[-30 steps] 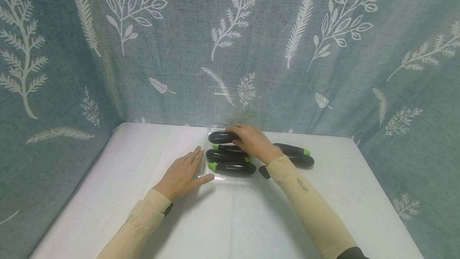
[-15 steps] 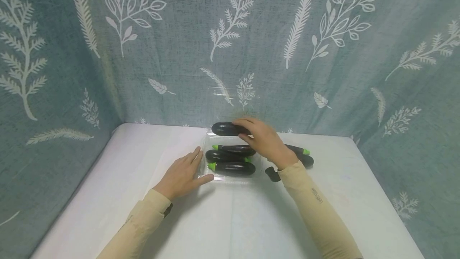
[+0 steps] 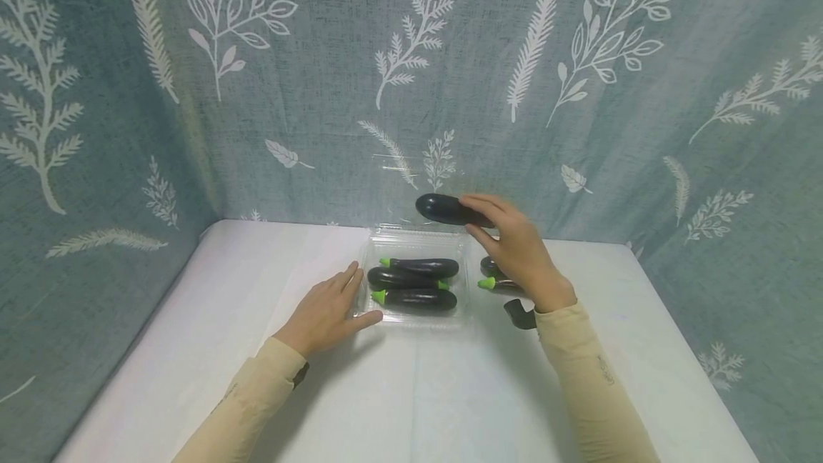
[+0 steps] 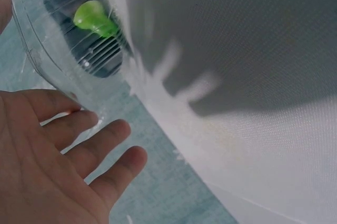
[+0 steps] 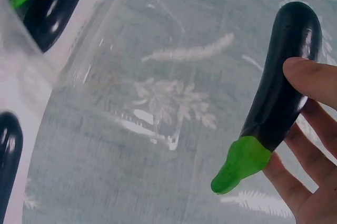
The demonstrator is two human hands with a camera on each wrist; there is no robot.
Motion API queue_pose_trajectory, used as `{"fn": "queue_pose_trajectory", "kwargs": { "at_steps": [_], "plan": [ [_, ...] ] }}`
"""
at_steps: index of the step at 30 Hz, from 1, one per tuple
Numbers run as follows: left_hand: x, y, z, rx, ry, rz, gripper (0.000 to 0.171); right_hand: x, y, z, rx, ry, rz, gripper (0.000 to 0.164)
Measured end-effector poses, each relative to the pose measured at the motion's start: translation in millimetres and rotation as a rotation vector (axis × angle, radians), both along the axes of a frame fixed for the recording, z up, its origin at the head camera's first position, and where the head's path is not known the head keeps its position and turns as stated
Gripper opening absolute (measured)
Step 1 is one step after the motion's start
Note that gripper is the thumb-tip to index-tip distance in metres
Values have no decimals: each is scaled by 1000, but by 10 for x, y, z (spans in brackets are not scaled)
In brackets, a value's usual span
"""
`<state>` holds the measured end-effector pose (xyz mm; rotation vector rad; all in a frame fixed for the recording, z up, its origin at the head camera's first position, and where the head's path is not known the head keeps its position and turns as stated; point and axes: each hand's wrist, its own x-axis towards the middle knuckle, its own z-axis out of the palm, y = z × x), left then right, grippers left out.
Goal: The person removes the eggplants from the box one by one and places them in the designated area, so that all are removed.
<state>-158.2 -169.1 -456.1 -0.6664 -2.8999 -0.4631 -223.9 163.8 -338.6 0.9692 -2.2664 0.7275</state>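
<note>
My right hand [image 3: 514,245] holds a dark purple eggplant [image 3: 444,208] in the air, behind and right of a clear plastic box [image 3: 466,284]. In the right wrist view, thumb and fingers pinch this eggplant [image 5: 287,77] around its body, its green stem [image 5: 245,163] pointing down. Three eggplants [image 3: 418,300] lie side by side in the box, their stems facing alternate ways. My left hand [image 3: 328,313] rests at the box's left side with straight fingers. Seen from the left wrist, its fingertips touch the clear wall [image 4: 39,63].
The box's transparent lid [image 3: 418,177] stands raised at the back. Other eggplants [image 3: 498,283] lie on the white table [image 3: 411,399] to the right, partly hidden by my right hand. A dark curved piece [image 3: 519,314] shows by the right cuff. A patterned curtain [image 3: 321,91] surrounds the table.
My right hand has lifted the eggplant out of the back of the box and carried it up and to the right. My left hand stays in place.
</note>
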Motion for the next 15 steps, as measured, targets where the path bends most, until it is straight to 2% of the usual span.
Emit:
{"fn": "queue_pose_trajectory", "kwargs": {
  "at_steps": [7,15],
  "plan": [
    [2,0,-8,2,-3,1,93,54,225,-29,-14,17,-33,49],
    [14,-3,7,8,-11,-1,92,126,491,-151,13,9,-97,51]
  ]
}}
